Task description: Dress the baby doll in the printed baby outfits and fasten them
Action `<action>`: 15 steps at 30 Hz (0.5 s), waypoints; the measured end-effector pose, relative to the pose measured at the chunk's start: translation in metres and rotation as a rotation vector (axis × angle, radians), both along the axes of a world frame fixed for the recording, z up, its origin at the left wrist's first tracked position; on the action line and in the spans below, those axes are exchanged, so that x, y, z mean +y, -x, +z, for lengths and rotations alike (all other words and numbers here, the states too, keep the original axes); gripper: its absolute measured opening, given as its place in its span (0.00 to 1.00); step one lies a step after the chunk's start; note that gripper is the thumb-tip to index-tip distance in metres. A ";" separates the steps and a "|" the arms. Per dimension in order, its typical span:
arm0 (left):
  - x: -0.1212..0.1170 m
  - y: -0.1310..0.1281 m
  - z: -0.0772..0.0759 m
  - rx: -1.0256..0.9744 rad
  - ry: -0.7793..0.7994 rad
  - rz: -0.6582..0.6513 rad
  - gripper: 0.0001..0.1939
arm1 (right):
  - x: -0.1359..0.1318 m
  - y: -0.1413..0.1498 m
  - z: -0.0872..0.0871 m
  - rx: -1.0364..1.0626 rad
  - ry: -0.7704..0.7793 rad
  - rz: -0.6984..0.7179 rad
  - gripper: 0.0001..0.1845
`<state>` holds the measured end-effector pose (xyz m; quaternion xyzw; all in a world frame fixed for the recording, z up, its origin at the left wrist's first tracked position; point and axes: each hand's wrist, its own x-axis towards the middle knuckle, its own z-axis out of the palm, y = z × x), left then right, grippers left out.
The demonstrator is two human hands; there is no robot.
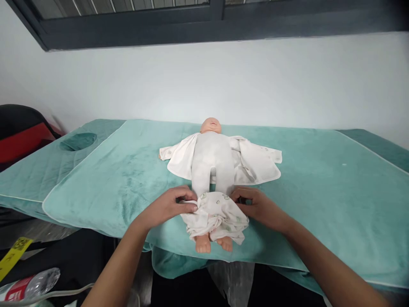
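Observation:
A baby doll [212, 153] with a pale cloth body lies on its back, head toward the wall and feet toward me. Its white jacket [258, 160] is spread open, with sleeves out to both sides. White printed baby pants [220, 213] are bunched around its lower legs, and the two feet stick out below. My left hand [179, 202] pinches the waistband on the left side, thumb and fingers closed on the cloth. On the right side, my right hand [254, 204] grips the same waistband, its fingertips partly hidden by the fabric.
A teal cover [319, 179] lies over the bed, which has a face hole [78, 141] at the left. Behind stands a white wall [204, 81] under a dark window frame [128, 32]. At lower left are a plastic bottle [35, 283], a cable and a yellow tag [14, 256].

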<state>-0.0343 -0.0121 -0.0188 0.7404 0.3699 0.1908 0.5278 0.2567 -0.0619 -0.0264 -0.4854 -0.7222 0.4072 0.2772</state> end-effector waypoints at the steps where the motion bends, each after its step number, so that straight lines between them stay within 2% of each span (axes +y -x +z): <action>1: -0.002 0.002 0.001 0.008 -0.014 -0.023 0.10 | -0.002 -0.002 0.001 0.004 -0.009 0.056 0.06; 5: -0.007 0.003 0.001 0.074 -0.017 0.054 0.17 | -0.009 -0.008 0.008 -0.066 -0.045 0.185 0.02; 7: -0.009 0.004 0.000 0.114 -0.010 0.076 0.16 | -0.011 -0.009 0.011 -0.123 -0.072 0.216 0.04; 10: -0.011 0.005 0.001 0.138 0.037 0.002 0.07 | -0.011 -0.009 0.010 -0.201 -0.140 0.267 0.08; 12: -0.013 0.004 0.005 0.167 0.056 -0.057 0.04 | -0.011 -0.008 0.005 -0.279 -0.238 0.272 0.10; 15: -0.015 0.002 0.010 0.196 0.021 -0.112 0.04 | -0.007 -0.008 -0.005 -0.419 -0.398 0.179 0.12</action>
